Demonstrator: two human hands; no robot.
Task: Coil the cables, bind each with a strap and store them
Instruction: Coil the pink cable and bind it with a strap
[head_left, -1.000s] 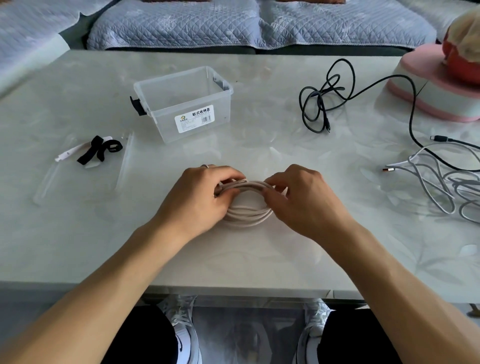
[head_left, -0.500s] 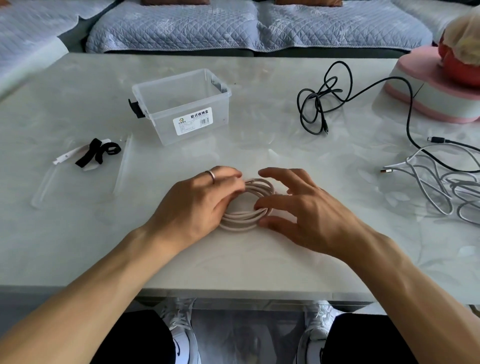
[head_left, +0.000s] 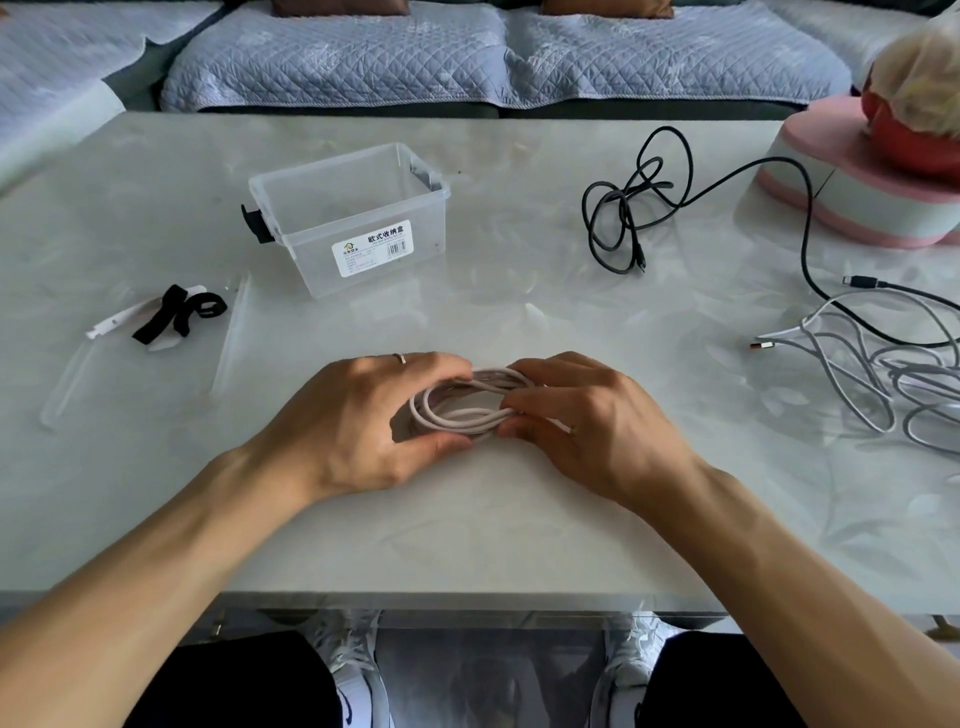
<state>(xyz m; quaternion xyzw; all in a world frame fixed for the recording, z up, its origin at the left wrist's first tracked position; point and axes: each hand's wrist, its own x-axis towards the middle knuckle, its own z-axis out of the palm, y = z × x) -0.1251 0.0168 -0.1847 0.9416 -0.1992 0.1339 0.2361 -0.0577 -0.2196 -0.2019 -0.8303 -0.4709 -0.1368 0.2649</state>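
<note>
A pale pink cable (head_left: 467, 410) lies coiled on the white table (head_left: 493, 530), squeezed into a flat oval between my hands. My left hand (head_left: 363, 421) grips its left end with fingers above and thumb below. My right hand (head_left: 582, 421) pinches the right end the same way. Black straps (head_left: 179, 314) lie at the left beside a white strip. A clear storage box (head_left: 348, 218) with a label stands open behind the coil, with nothing visible in it. A loose black cable (head_left: 634, 208) and a tangled grey-white cable (head_left: 878, 374) lie at the right.
A pink and pale green stand (head_left: 852, 192) holding a red object sits at the far right corner. A transparent bag (head_left: 150, 353) lies under the straps. A sofa with a quilted cover (head_left: 467, 57) runs behind the table. My knees and shoes show below the front edge.
My right hand, spread open half a second ago, has closed back onto the coil's right end. The round coil is now pressed into a flatter oval between both hands.
</note>
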